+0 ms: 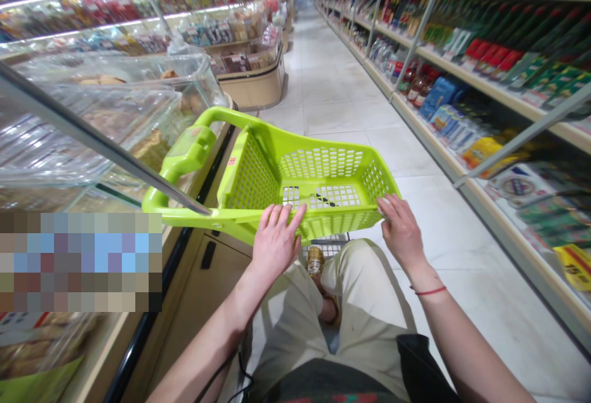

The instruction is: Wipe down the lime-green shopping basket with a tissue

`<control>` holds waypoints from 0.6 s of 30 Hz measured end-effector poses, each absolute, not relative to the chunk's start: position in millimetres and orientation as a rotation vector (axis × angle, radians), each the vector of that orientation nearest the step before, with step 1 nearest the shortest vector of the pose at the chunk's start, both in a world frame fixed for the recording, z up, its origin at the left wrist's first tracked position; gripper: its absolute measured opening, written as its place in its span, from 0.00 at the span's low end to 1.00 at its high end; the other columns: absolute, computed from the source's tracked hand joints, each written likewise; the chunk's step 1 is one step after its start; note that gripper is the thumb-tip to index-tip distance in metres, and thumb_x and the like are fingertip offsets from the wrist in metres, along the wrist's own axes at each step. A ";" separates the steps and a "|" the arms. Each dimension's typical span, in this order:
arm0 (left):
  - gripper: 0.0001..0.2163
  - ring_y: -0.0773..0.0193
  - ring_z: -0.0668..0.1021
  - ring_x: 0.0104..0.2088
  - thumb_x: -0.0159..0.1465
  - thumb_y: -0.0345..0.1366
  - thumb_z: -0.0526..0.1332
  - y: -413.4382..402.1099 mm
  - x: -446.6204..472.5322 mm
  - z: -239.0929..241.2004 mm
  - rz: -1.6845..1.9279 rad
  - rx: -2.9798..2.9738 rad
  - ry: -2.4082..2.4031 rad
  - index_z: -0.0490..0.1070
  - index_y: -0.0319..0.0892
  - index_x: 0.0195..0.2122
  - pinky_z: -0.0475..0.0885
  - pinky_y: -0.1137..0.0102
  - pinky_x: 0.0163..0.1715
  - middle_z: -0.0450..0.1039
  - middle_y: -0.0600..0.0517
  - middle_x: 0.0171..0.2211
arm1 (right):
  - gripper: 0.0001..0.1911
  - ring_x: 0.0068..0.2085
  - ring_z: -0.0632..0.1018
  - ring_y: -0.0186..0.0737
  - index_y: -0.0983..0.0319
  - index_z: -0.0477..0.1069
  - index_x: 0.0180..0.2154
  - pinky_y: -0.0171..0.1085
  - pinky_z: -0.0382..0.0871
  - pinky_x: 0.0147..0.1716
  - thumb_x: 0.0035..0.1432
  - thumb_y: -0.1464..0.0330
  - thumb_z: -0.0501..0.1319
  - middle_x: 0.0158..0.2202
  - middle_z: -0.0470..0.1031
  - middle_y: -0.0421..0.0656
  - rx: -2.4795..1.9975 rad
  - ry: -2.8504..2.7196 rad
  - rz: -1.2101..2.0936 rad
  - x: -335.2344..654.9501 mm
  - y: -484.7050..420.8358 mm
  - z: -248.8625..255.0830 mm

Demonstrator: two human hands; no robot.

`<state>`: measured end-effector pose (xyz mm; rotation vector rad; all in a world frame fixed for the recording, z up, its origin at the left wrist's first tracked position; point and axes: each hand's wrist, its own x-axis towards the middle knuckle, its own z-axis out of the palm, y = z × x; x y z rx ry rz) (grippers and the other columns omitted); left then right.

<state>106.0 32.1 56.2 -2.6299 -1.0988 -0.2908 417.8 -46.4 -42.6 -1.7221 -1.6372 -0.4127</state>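
A lime green plastic shopping cart [323, 221] stands sideways in front of my legs, its handle end to the left. The basket has a perforated wall and grid floor, with no goods visible in it. My left hand [276, 240] is on the near rim, fingers hooked over the edge and the index finger a little apart. At the right-hand corner, my right hand [401, 227] has its fingers curled round the rim. A gold can-like object [316, 259] shows below the basket, near my foot; what it rests on is unclear.
On the left runs a glass-sided display case [194, 83] with a black rail, crossed by a slanting metal pole [111, 144]. Stocked shelves [498, 64] line the right side. A tiled aisle [318, 83] leads away between them. A pixelated patch hides part of the left.
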 end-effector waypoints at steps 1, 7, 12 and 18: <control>0.30 0.50 0.70 0.59 0.64 0.39 0.60 32.0 106.0 56.2 -0.290 -2.633 -1.100 0.59 0.45 0.68 0.57 0.55 0.66 0.70 0.43 0.59 | 0.33 0.66 0.68 0.51 0.58 0.66 0.62 0.59 0.63 0.64 0.56 0.81 0.53 0.62 0.71 0.51 -1.734 -1.608 -0.410 421.8 -47.4 -44.4; 0.30 0.49 0.70 0.59 0.63 0.40 0.60 32.1 106.0 54.9 -0.298 -2.635 -1.104 0.59 0.46 0.68 0.57 0.54 0.66 0.70 0.43 0.59 | 0.38 0.68 0.64 0.52 0.58 0.60 0.66 0.61 0.63 0.64 0.55 0.82 0.52 0.66 0.66 0.52 -1.778 -1.505 -0.413 406.2 -47.7 -45.9; 0.30 0.49 0.69 0.60 0.64 0.40 0.60 31.9 105.4 54.0 -0.300 -2.633 -1.102 0.59 0.46 0.68 0.56 0.53 0.66 0.69 0.43 0.59 | 0.41 0.70 0.61 0.50 0.58 0.53 0.70 0.59 0.61 0.66 0.56 0.83 0.49 0.68 0.63 0.51 -1.727 -1.620 -0.383 363.2 -36.0 -36.4; 0.30 0.49 0.69 0.59 0.64 0.40 0.60 31.4 104.6 55.1 -0.288 -2.632 -1.089 0.59 0.46 0.68 0.56 0.54 0.66 0.69 0.43 0.59 | 0.35 0.67 0.66 0.48 0.58 0.65 0.64 0.55 0.63 0.66 0.56 0.82 0.52 0.64 0.69 0.49 -1.585 -1.756 -0.311 364.4 -31.0 -28.9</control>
